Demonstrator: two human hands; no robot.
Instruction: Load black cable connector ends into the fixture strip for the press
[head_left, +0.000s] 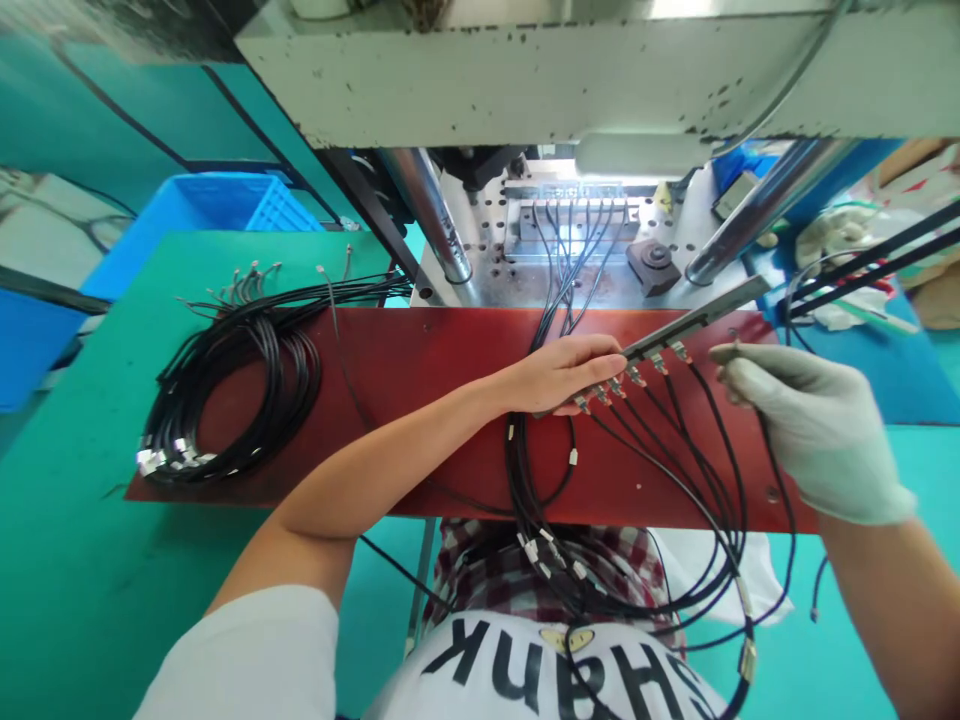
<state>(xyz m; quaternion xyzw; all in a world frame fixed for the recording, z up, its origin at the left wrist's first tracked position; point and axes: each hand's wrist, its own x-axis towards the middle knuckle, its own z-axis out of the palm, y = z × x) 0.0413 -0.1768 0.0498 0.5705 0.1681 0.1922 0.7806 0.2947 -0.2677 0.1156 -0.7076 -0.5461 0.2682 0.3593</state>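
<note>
My bare left hand (574, 372) grips a long metal bar fixture (697, 318) above the red board. Several black cables (705, 470) with small metal connectors (635, 375) are seated in a row along the bar's lower edge. My right hand (821, 425), in a whitish glove, pinches the end of one more black cable (776, 470) just right of the bar; its tip is small and partly hidden by the fingers. That cable and the others loop down over my lap. Another bundle of cables (574, 280) runs from the press bed towards my left wrist.
A coil of black cables (225, 390) lies on the red board's (405, 400) left end. Beyond the board is a press with metal posts (442, 220) and a lit, clear-fronted fixture (577, 235). Blue crates (202, 205) stand at left; a blue surface (919, 370) holds clutter at right.
</note>
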